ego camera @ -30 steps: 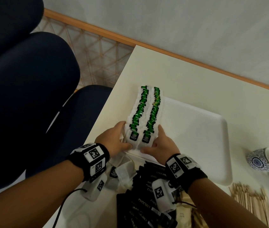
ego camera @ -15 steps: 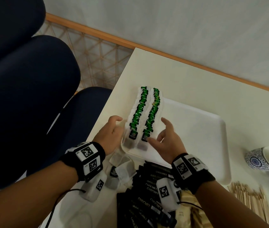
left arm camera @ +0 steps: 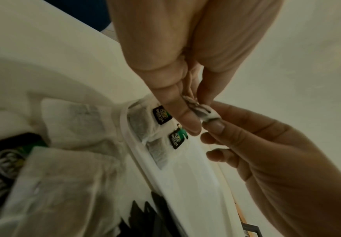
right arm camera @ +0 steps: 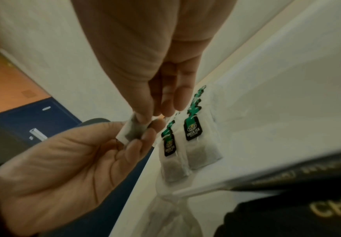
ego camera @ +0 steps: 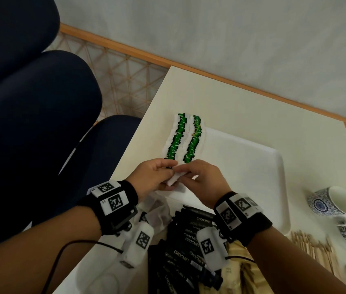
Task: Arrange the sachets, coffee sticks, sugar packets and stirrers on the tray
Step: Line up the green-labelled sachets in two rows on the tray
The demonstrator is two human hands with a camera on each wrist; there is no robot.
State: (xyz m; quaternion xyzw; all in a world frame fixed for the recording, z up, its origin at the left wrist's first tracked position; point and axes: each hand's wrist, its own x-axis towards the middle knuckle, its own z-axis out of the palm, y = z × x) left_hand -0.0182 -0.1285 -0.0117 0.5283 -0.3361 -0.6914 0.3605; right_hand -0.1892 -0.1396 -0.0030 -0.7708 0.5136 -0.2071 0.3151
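Observation:
Both my hands hold one white tea sachet (ego camera: 173, 181) just above the near left corner of the white tray (ego camera: 242, 166). My left hand (ego camera: 168, 167) pinches its left end and my right hand (ego camera: 189, 174) pinches the other. In the left wrist view the sachet (left arm camera: 203, 112) is crumpled between thumb and fingertips. In the right wrist view the sachet (right arm camera: 131, 130) hangs over the tray edge. Two overlapping rows of green-tagged sachets (ego camera: 186, 139) run along the tray's left side. Black coffee sticks (ego camera: 184, 247), tan sugar packets (ego camera: 237, 262) and wooden stirrers (ego camera: 312, 247) lie on the table near me.
Loose tea sachets (ego camera: 159, 211) lie on the table below my left wrist. Two blue-patterned cups (ego camera: 329, 200) stand at the right beside the tray. Dark blue chairs (ego camera: 40, 124) stand left of the table edge. The tray's right part is bare.
My hands left the sides of the sachet rows, came together near the tray's front corner, and now pinch a single sachet between them.

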